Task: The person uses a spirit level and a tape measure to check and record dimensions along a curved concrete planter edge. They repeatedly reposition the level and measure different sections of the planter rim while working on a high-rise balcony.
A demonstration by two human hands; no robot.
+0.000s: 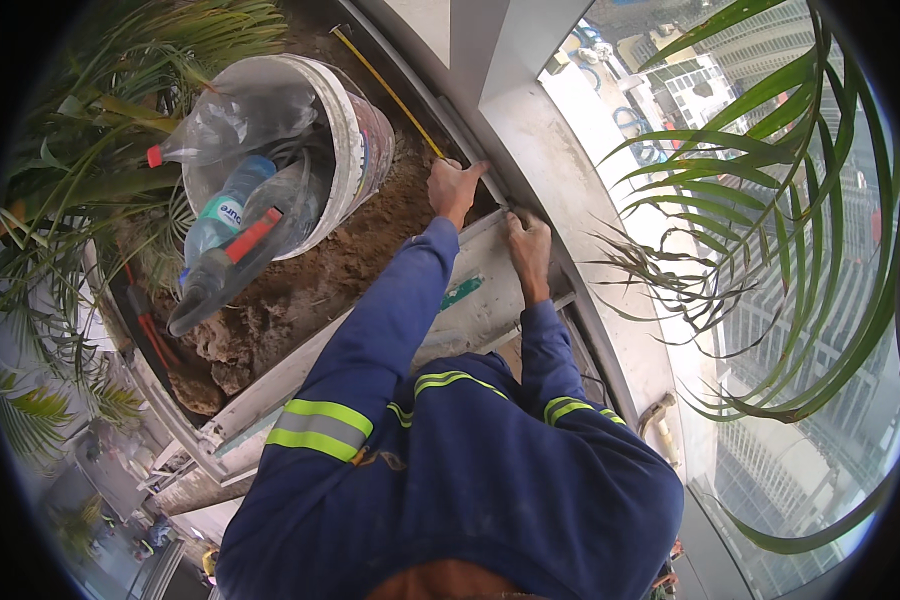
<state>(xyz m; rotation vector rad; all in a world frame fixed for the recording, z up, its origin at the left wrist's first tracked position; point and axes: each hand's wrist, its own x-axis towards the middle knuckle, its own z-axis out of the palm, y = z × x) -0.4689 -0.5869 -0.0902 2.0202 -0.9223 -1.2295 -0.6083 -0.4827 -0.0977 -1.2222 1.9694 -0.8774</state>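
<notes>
A yellow tape measure (390, 93) runs diagonally over the soil, beside the metal channel along the window side. Its near end reaches my left hand (454, 190), which is closed round it with the thumb pointing right; the fingers hide any case. Just to the right and nearer me, my right hand (530, 247) is closed, its fingers curled at the corner where a pale board (478, 252) meets the metal channel (485, 172). Whatever those fingers grip is hidden. Brown soil (370, 230) fills the planter below my left hand.
Left of my hands, a white bucket (344, 150) holds clear plastic bottles (240, 125) and a red-and-grey handled tool (232, 262). Palm fronds (90, 150) crowd the left. Another palm (760, 180) stands before the tall window at right. Red-handled cutters (153, 325) lie at the planter's left edge.
</notes>
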